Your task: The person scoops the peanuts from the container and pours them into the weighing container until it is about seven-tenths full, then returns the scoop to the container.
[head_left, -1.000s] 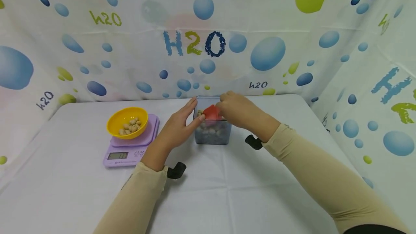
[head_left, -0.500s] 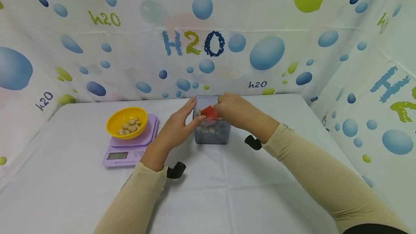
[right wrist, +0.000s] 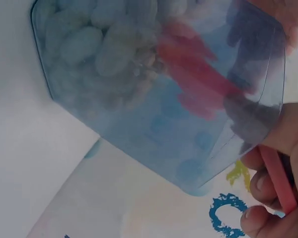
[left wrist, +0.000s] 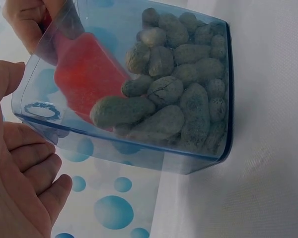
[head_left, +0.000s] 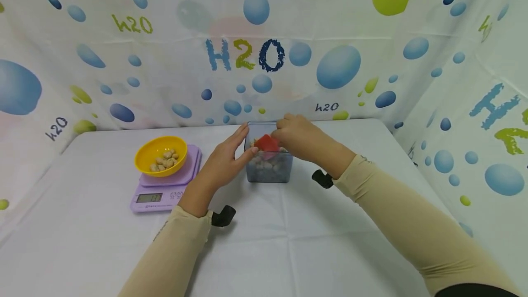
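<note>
A clear bluish plastic box [head_left: 268, 177] stands on the table, its lower part filled with unshelled peanuts [left wrist: 176, 94]. My right hand [head_left: 303, 139] grips the handle [right wrist: 278, 178] of a red scoop [head_left: 267, 143] at the box's right side. The scoop's blade [left wrist: 87, 74] is down inside the box, against the peanuts. At the left side of the box is my left hand [head_left: 224, 159], with fingers stretched along the wall and thumb at the near rim. In the left wrist view its fingers lie loosely beside the box corner.
Left of the box, a purple kitchen scale [head_left: 165, 204] with a lit display carries a yellow bowl [head_left: 142, 165] holding several peanuts [head_left: 168, 160]. White cloth covers the table [head_left: 255, 260]. A curtain [head_left: 173, 77] with blue and green spots hangs behind and at the sides.
My right hand shifts slightly with the scoop, whose blade moves a little left within the box. The left hand, box, bowl and scale stay put.
</note>
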### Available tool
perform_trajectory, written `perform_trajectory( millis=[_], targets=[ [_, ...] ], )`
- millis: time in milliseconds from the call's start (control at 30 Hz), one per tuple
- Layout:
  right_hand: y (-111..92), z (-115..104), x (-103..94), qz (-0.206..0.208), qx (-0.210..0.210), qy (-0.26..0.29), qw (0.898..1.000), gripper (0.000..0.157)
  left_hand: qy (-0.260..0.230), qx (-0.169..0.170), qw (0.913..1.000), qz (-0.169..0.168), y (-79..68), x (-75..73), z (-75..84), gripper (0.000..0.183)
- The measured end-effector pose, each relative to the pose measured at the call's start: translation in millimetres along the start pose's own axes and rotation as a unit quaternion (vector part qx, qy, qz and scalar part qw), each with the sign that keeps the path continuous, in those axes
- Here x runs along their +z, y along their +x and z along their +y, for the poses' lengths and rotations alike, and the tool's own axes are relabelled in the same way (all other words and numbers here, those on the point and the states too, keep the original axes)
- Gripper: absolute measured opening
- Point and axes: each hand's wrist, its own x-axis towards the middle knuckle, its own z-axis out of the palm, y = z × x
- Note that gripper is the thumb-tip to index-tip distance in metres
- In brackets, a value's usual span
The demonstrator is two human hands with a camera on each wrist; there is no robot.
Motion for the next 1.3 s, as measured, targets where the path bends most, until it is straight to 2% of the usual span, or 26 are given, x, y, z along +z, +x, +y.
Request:
perform_trajectory(
  millis=[167,367,533,633,800,933,1167,1300],
  targets=[
    [-3.5,6.4,0.4,0.003,-0.011,0.060,0.998,0.016,-0.002,-0.001,1.0000,0.003,0.0,0.9,-1.4,0.073],
    [-6.9,11.3,-1.7,-0.010,0.001,0.154,0.988,0.015,0.000,0.001,1.0000,0.002,0.4,1.5,-2.2,0.074],
    [-0.7,2.4,2.4,-0.028,0.021,0.141,0.989,0.019,-0.006,0.002,1.0000,0.000,0.4,2.4,-3.2,0.075],
    [1.1,2.1,-0.1,-0.035,0.017,0.148,0.988,0.019,-0.009,0.002,1.0000,0.001,0.5,1.9,-2.9,0.074],
    [0.1,10.8,-3.0,-0.062,0.024,0.205,0.977,0.020,-0.008,0.001,1.0000,-0.004,1.1,2.3,-2.1,0.075],
    [0.5,16.5,-1.8,-0.067,0.038,0.242,0.967,0.020,-0.007,-0.002,1.0000,-0.006,2.1,2.9,-1.3,0.076],
    [4.9,12.0,-1.1,-0.059,0.033,0.204,0.977,0.015,-0.008,0.005,0.9999,-0.003,2.5,1.4,-1.2,0.076],
    [5.8,13.2,0.5,-0.069,0.044,0.237,0.968,0.015,-0.007,0.002,1.0000,-0.003,2.1,1.0,-2.0,0.076]
  ],
)
